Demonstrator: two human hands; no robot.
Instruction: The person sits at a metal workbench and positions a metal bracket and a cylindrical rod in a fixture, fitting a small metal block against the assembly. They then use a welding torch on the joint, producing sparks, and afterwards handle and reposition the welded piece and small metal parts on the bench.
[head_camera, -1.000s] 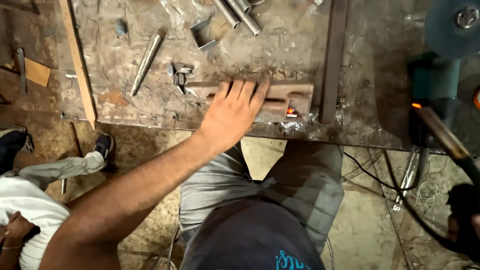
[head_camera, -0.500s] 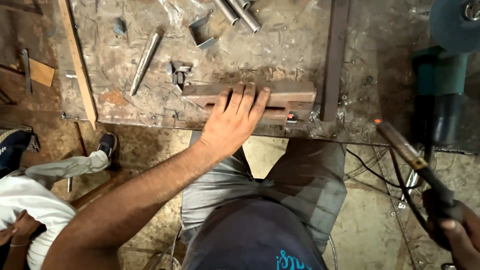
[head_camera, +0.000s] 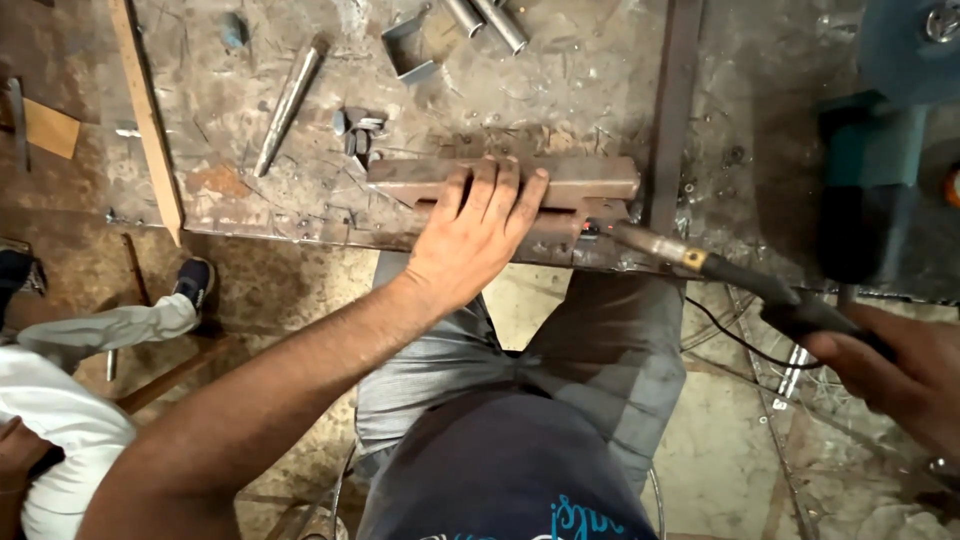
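Pressing flat, left hand spreads its fingers wide over a rusty brown steel bar at the bench near edge. Right hand, fingers wrapped around a black welding torch; its brass-collared nozzle touches the bar's end, just right of the left fingers, small red glow there.

Likely a metal workshop: scarred steel bench, welding torch, pipes.
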